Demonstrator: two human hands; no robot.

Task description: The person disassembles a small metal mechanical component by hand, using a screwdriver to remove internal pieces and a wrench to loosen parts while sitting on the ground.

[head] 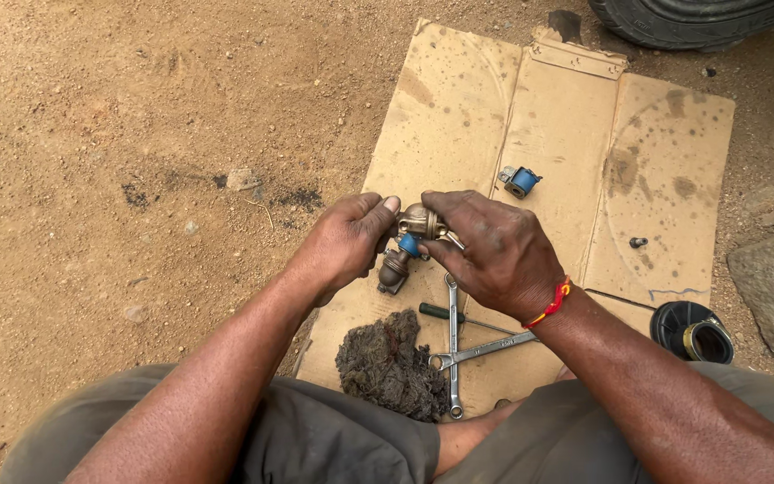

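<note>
Here, both hands meet over a flattened sheet of cardboard [566,134] laid on bare sandy ground [136,108]. Between them is a small brass fitting [416,235] with a blue band in its middle, held in the air just above the cardboard's near edge. The left hand [344,242] curls round its left side, thumb laid across the top; its other fingers are tucked behind the part and cannot be seen. The right hand [499,253] covers the fitting's right side from above, fingers closed against it, so how far the part runs under the palm stays hidden. A red thread bracelet [550,305] circles that wrist.

Below the hands lies a dark, greasy wad of rag [387,363], and just beside it two spanners [468,345] crossed over one another, their upper ends lost under the right hand. A green-handled screwdriver [441,313] pokes out there too, mostly covered. Farther up the cardboard sits a small blue and metal piece [520,180], well apart from the hands. A black round cap [693,330] rests off the right edge, and a tyre [692,18] is cut off by the top of the view.
</note>
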